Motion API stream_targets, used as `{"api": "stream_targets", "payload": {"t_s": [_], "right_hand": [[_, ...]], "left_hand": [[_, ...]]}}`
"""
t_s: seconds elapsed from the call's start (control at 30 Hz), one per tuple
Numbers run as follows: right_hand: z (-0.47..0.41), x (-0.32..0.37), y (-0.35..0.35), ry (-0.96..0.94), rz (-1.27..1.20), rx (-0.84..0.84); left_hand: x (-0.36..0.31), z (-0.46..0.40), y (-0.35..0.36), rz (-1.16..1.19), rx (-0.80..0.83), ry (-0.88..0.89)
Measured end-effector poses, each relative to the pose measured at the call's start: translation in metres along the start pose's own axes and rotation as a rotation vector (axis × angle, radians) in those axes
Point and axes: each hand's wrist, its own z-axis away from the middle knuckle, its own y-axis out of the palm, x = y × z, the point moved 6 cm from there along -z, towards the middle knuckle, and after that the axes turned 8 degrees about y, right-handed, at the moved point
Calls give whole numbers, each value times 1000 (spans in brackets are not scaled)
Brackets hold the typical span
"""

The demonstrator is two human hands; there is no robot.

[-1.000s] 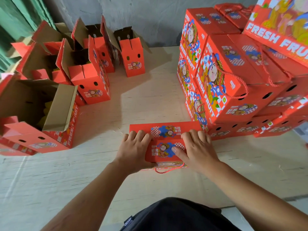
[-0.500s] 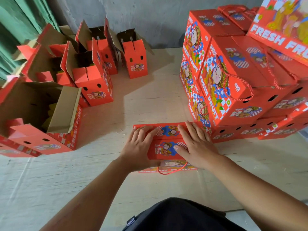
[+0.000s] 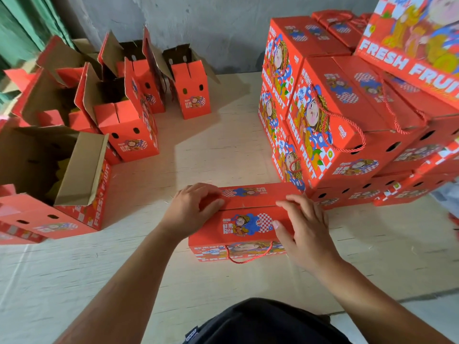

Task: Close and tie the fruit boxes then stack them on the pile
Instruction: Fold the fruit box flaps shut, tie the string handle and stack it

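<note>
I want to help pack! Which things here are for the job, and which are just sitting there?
For the job:
left hand and right hand on the closed box
red cord handle
open boxes
stacked pile

Just there:
green curtain
grey wall

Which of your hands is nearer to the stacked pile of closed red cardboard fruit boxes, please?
Right. The right hand rests on the right end of the red cardboard box being closed, beside the pile; the left hand holds the box's far left end.
</note>
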Motion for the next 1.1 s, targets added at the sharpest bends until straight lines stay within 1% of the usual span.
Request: {"api": "stream_targets", "payload": {"t_s": [0.1, 0.13, 0.17, 0.2, 0.23, 0.27, 0.3, 0.33, 0.37, 0.43, 0.5, 0.57, 0.6, 0.63, 0.67, 0.7, 0.73, 0.77, 0.8, 0.83, 0.87, 0.93, 0.97, 1.03, 1.1], "right_hand": [[0, 6, -7, -7, 15, -11], [3, 8, -6, 30, 21, 3], [7, 10, -2, 111, 22, 22], [13, 8, 4, 255, -14, 53], [20, 5, 12, 465, -127, 106], [28, 3, 22, 695, -294, 177], [34, 2, 33, 877, -443, 239], [35, 3, 40, 972, -533, 277], [31, 4, 44, 1008, -576, 295], [11, 6, 44, 987, -650, 232], [-17, 11, 38, 866, -680, 127], [-43, 23, 34, 705, -652, 103], [-54, 29, 34, 604, -624, 102], [-60, 35, 36, 510, -578, 123], [-63, 39, 41, 451, -507, 183], [-61, 42, 48, 432, -406, 283], [-55, 42, 56, 430, -275, 404], [-44, 42, 64, 414, -148, 508], [-34, 40, 69, 378, -60, 568], [-28, 38, 70, 346, -44, 561], [-25, 36, 68, 330, -78, 517], [-27, 32, 63, 301, -95, 421], [-28, 32, 62, 283, -75, 414], [-31, 32, 62, 286, -152, 422], [-36, 28, 59, 262, -177, 463]], "left_hand": [[6, -5, -2, -62, 148, 10], [9, -12, -2, -73, 216, -20], [12, -18, -3, -76, 292, -69], [15, -24, -2, -54, 378, -134], [17, -27, -1, -37, 460, -197], [17, -30, 1, -70, 515, -226], [14, -33, 1, -146, 540, -222], [10, -35, 1, -222, 539, -209], [5, -36, 1, -273, 528, -203], [-7, -30, 2, -341, 518, -230], [-16, -16, 2, -373, 521, -303], [-24, 5, 3, -306, 500, -404], [-31, 16, 6, -206, 477, -464], [-39, 28, 11, -57, 458, -525], [-50, 39, 17, 98, 454, -581], [-59, 47, 24, 207, 457, -616], [-66, 53, 29, 252, 465, -632], [-66, 57, 32, 241, 450, -638], [-63, 55, 34, 201, 403, -621], [-59, 50, 33, 148, 341, -574], [-54, 41, 29, 82, 275, -476], [-50, 19, 21, -66, 201, -163], [-46, 9, 18, -128, 215, -3], [-36, -7, 15, -266, 335, 252], [-27, -18, 15, -444, 450, 382]]}}
